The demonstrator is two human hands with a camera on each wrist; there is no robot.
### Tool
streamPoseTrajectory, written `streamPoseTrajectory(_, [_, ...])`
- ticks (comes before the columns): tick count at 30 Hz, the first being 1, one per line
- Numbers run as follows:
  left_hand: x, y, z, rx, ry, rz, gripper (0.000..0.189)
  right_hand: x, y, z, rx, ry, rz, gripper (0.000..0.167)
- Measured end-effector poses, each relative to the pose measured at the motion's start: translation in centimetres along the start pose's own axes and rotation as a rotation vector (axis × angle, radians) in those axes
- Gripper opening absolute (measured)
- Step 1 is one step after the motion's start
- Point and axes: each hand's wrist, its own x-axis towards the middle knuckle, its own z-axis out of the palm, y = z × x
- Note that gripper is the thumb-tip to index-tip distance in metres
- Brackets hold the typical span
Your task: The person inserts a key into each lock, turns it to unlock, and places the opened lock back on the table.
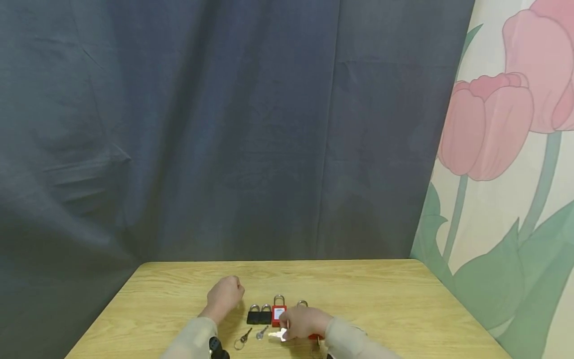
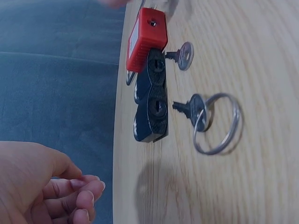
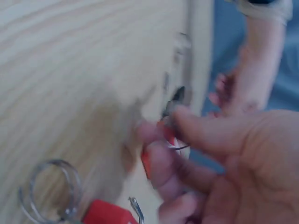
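Note:
Several padlocks stand near the front of the table. Two small black padlocks [image 1: 259,317] touch side by side, with a red padlock [image 1: 278,315] right next to them. My right hand [image 1: 306,321] pinches a key [image 1: 276,334] between thumb and fingers, just in front of the red padlock; motion blurs it in the right wrist view. Behind that hand shows the shackle [image 1: 302,302] of another padlock, its body mostly hidden. My left hand [image 1: 224,295] hovers left of the black padlocks, fingers loosely curled, holding nothing.
In front of the black padlocks lie a key on a ring [image 2: 201,112] and a loose key [image 2: 186,56]. Another ring [image 3: 55,186] lies beside a red padlock body [image 3: 108,213] near my right wrist. A dark curtain [image 1: 269,149] hangs behind the wooden table [image 1: 381,284].

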Motion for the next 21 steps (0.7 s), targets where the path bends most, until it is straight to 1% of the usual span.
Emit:
streamPoseTrajectory(2, [0.0, -0.1, -0.2, -0.005, 0.002, -0.007, 0.029, 0.0, 0.8, -0.7, 0.277, 0.044, -0.032, 0.013])
streamPoseTrajectory(4, [-0.1, -0.1, -0.4, -0.009, 0.001, -0.007, 0.031, 0.1, 1.5, -1.4, 0.512, 0.12, -0.053, 0.012])
streamPoseTrajectory(6, [-0.1, -0.1, -0.6, -0.011, -0.002, -0.004, 0.031, 0.1, 2.3, -2.0, 0.676, 0.206, -0.051, 0.011])
streamPoseTrajectory(9, [-0.1, 0.0, -0.7, -0.009, -0.005, -0.003, 0.03, -0.2, 3.4, -2.9, 0.783, 0.342, -0.002, 0.016])
streamPoseTrajectory(12, [-0.2, 0.1, -0.8, -0.006, 0.001, 0.0, 0.029, -0.6, 4.5, -3.4, 0.852, 0.426, 0.051, 0.023])
streamPoseTrajectory(16, [-0.3, 0.1, -0.9, -0.003, 0.001, -0.001, 0.028, -1.1, 5.5, -3.5, 0.875, 0.463, 0.103, 0.025])
streamPoseTrajectory(19, [-0.3, 0.2, -0.9, -0.001, -0.003, -0.004, 0.027, -1.2, 6.0, -3.1, 0.885, 0.467, 0.116, 0.021])
streamPoseTrajectory(21, [-0.2, 0.2, -0.8, 0.0, -0.005, -0.008, 0.027, -1.2, 6.1, -2.7, 0.91, 0.479, 0.112, 0.017])
